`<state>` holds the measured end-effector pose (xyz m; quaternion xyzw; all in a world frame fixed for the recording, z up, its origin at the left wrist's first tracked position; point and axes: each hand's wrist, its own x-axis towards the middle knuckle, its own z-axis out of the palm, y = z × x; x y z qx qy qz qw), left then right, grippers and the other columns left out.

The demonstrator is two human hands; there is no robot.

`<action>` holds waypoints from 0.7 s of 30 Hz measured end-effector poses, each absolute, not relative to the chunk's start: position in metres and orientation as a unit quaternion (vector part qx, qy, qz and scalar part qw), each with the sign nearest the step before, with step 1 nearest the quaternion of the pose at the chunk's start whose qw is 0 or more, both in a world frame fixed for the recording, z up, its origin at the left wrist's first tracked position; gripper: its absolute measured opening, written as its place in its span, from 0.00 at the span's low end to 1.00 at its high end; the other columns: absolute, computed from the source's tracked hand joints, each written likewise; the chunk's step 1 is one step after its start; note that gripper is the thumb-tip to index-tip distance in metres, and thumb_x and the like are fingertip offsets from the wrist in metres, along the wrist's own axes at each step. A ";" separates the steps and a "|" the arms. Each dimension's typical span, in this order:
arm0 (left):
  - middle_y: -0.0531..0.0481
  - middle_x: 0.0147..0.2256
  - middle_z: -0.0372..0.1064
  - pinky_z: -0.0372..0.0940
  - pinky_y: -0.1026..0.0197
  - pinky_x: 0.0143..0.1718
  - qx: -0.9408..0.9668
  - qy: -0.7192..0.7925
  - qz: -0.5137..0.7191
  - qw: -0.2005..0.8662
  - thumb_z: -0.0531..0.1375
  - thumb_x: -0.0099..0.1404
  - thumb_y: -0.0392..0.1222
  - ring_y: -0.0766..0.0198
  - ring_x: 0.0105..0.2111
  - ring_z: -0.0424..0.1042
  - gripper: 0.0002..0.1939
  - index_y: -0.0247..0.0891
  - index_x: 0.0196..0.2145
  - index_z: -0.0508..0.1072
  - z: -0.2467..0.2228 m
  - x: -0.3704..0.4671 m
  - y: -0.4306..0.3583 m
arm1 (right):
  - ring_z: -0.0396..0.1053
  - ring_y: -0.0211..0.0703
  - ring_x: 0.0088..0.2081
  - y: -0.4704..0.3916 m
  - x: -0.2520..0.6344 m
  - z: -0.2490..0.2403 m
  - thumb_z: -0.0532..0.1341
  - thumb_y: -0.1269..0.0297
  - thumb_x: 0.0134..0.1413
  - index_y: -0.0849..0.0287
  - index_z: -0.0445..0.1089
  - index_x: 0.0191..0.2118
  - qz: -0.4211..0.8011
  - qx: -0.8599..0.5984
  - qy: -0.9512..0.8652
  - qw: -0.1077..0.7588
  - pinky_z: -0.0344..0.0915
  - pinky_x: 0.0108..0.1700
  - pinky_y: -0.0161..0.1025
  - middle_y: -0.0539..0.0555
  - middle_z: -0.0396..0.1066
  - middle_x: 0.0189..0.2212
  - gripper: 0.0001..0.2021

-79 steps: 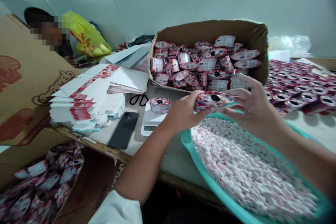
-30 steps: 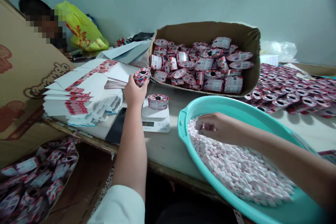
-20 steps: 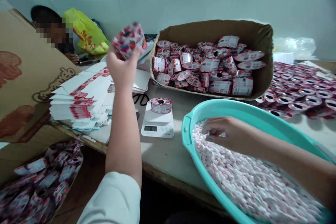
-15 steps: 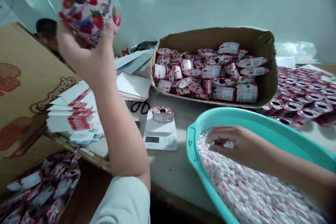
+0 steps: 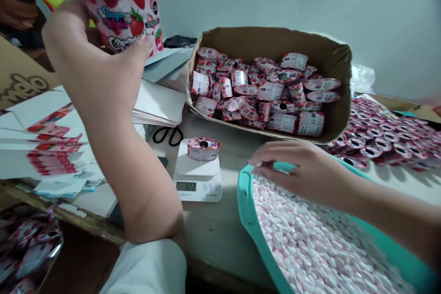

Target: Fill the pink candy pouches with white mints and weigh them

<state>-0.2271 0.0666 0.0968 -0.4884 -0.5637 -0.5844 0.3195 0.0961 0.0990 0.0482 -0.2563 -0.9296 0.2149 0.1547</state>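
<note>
Raised at the upper left, my left hand grips a strawberry-printed package from below, its top rim facing up. My right hand is over the near-left end of a teal tub, fingers curled with thumb and fingertips close together; whatever it may hold is too small to make out. White and pink wrapped candies fill the tub. Left of the tub, a white kitchen scale bears a small printed package, and its display seems to read 822.
Behind the scale stands a cardboard box of printed packages. More packages lie at the right. Black scissors, white cards and folded cartons are at the left. A person shows at the upper left.
The view has shifted. My left hand has turned the package more upright, showing its printed front. My right hand has risen from among the candies towards the tub's rim.
</note>
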 end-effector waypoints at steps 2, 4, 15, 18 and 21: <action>0.55 0.31 0.66 0.65 0.47 0.50 -0.486 -0.564 -0.579 0.332 0.66 0.52 0.41 0.50 0.50 0.72 0.16 0.28 0.37 0.76 0.096 -0.229 0.063 | 0.75 0.40 0.34 0.112 0.068 0.050 0.61 0.61 0.59 0.55 0.77 0.43 0.246 -0.248 -0.922 0.169 0.71 0.38 0.37 0.51 0.79 0.36 0.09; 0.56 0.32 0.66 0.65 0.47 0.49 -0.510 -0.564 -0.561 0.327 0.64 0.54 0.44 0.53 0.46 0.74 0.18 0.28 0.40 0.77 0.099 -0.229 0.058 | 0.75 0.40 0.34 0.127 0.040 0.044 0.63 0.63 0.56 0.56 0.74 0.48 0.295 -0.249 -0.903 0.188 0.71 0.38 0.37 0.50 0.79 0.36 0.13; 0.54 0.34 0.72 0.68 0.53 0.50 -0.462 -0.615 -0.565 0.297 0.69 0.52 0.39 0.58 0.41 0.75 0.18 0.28 0.40 0.77 0.102 -0.219 0.053 | 0.74 0.40 0.33 0.156 -0.017 0.023 0.65 0.69 0.50 0.56 0.74 0.35 0.285 -0.251 -0.919 0.105 0.66 0.35 0.34 0.49 0.78 0.31 0.05; 0.53 0.35 0.72 0.67 0.49 0.53 -0.432 -0.646 -0.553 0.299 0.69 0.51 0.39 0.57 0.42 0.75 0.18 0.28 0.40 0.77 0.100 -0.224 0.057 | 0.71 0.39 0.31 0.153 -0.020 0.023 0.65 0.67 0.50 0.57 0.76 0.38 0.241 -0.244 -0.936 0.077 0.63 0.33 0.34 0.49 0.76 0.29 0.07; 0.52 0.35 0.73 0.68 0.49 0.52 -0.424 -0.666 -0.540 0.293 0.70 0.52 0.39 0.56 0.41 0.75 0.18 0.29 0.40 0.77 0.098 -0.229 0.058 | 0.71 0.40 0.34 0.147 -0.004 0.033 0.62 0.66 0.57 0.58 0.76 0.40 0.176 -0.223 -0.952 0.111 0.63 0.38 0.35 0.54 0.76 0.35 0.07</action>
